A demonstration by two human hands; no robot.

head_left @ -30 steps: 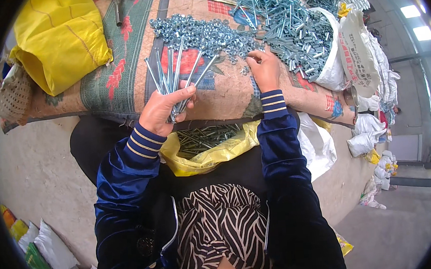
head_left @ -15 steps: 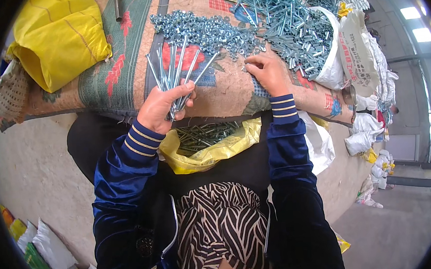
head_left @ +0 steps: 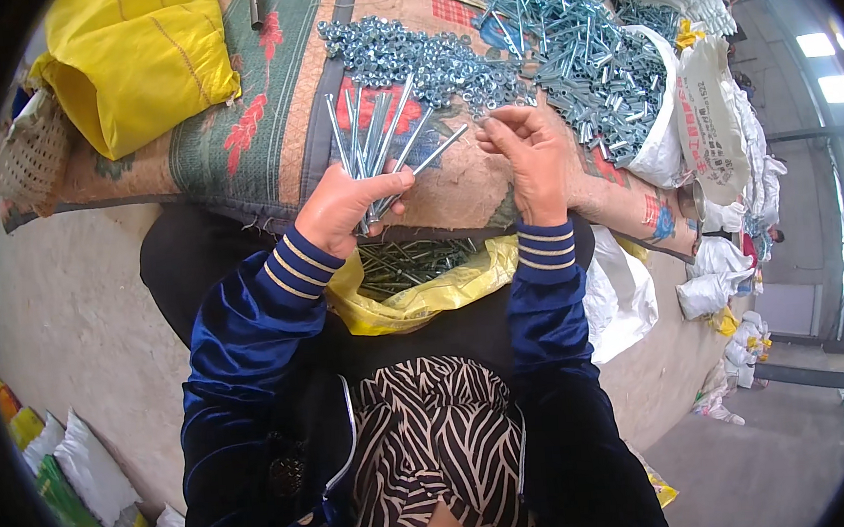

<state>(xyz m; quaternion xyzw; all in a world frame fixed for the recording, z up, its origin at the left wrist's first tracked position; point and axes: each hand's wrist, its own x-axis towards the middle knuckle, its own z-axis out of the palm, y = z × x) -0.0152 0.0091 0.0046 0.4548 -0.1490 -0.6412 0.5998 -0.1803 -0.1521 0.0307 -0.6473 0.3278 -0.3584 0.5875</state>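
My left hand (head_left: 347,205) is closed around a bundle of long silvery bolts (head_left: 366,140), their shanks fanning upward. My right hand (head_left: 537,162) is at the near edge of a heap of small shiny nuts (head_left: 418,63). Its thumb and forefinger are drawn together; something small and shiny may be at the tips, too small to name. Right of the nuts, short metal sleeves (head_left: 616,93) spill from a white sack (head_left: 664,119), with long thin bolts (head_left: 541,5) heaped behind. Below my hands, an open yellow bag (head_left: 416,315) holds more dark, long bolts (head_left: 412,264).
The heaps lie on a patterned padded cloth (head_left: 228,150) over a low work surface. At its left stand a yellow sack (head_left: 139,68) and a pale perforated basket (head_left: 31,159). A metal tube (head_left: 256,3) lies at the back. Filled sacks (head_left: 94,468) rest on the floor at lower left.
Both hands and the whole scene have shifted slightly in the picture. My right hand has turned more upright and its fingers have lifted a little from the cloth. My left hand keeps the bolts.
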